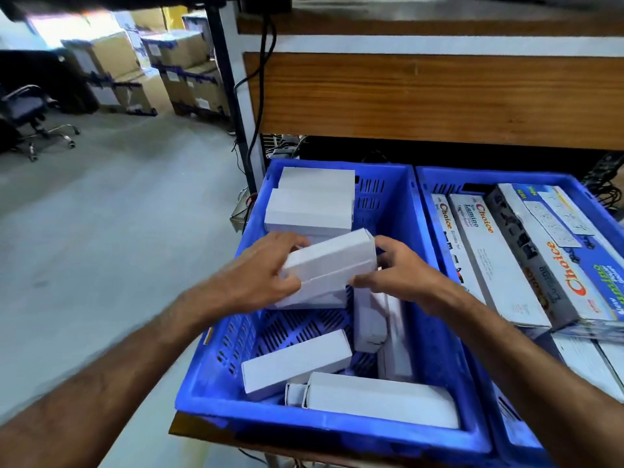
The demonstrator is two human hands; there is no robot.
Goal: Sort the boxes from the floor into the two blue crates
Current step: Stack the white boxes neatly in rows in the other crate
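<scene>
White box (329, 265) gripped at both ends by left hand (261, 271) and right hand (400, 276) fingers.

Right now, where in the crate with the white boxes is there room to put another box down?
In the left crate, bare slotted floor shows between the held white box, the near tilted box and the left wall. The back corner's stacked boxes and the right side are crowded.

Plain white box (329, 261), tilted, held over left blue crate (435, 332) among loose white boxes (297, 364). Right blue crate (435, 179), beside it: printed boxes (547, 261).
</scene>
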